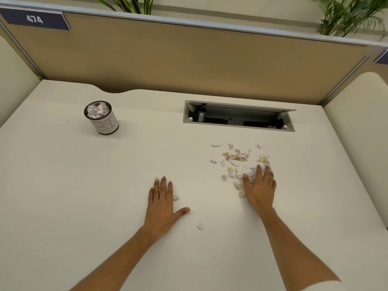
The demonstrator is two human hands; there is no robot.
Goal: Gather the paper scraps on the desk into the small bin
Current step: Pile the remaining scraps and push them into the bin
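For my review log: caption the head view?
Both hands flat on white desk, right hand over torn paper scraps.

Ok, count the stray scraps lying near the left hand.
3: one scrap at the fingertips, one beside the index finger, one below the thumb. The left hand may hide more.

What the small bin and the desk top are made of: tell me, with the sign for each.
Small bin: probably black metal mesh, seen at the rim, wrapped in white paper with handwritten letters. Desk top: smooth matte off-white, likely laminate; no grain shows, so the core is unclear.
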